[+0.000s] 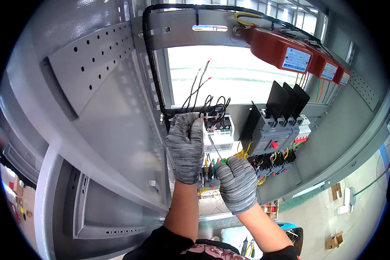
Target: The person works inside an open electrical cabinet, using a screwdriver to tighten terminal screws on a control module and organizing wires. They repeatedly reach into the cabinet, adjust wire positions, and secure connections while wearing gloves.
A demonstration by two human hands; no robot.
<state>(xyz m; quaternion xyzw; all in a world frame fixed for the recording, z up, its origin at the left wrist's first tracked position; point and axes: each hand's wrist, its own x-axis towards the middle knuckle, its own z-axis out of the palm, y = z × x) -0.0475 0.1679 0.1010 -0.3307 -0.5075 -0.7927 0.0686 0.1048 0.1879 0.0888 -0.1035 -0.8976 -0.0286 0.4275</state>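
Observation:
My left hand [185, 147], in a grey knit glove, is closed at the top left of a white meter-like device [220, 141]. Its fingertips pinch a thin black wire [201, 113] there, though the grip is partly hidden. My right hand [237, 184], gloved the same way, is closed round a screwdriver. The green end of its handle just shows, and the screwdriver's shaft [215, 147] slants up and left across the device's front, toward its upper terminals [219, 123]. Loose black wires [195, 93] with red-marked ends stick up behind my left hand; others loop above the terminals.
A grey breaker [273, 134] with upright black barriers [288, 99] stands to the right. Red-brown transformers [281, 50] hang from the top rail. Smaller breakers with yellow wires [273, 162] sit lower. The metal cabinet wall [117, 130] rises at left. Cardboard boxes [335, 240] lie on the floor.

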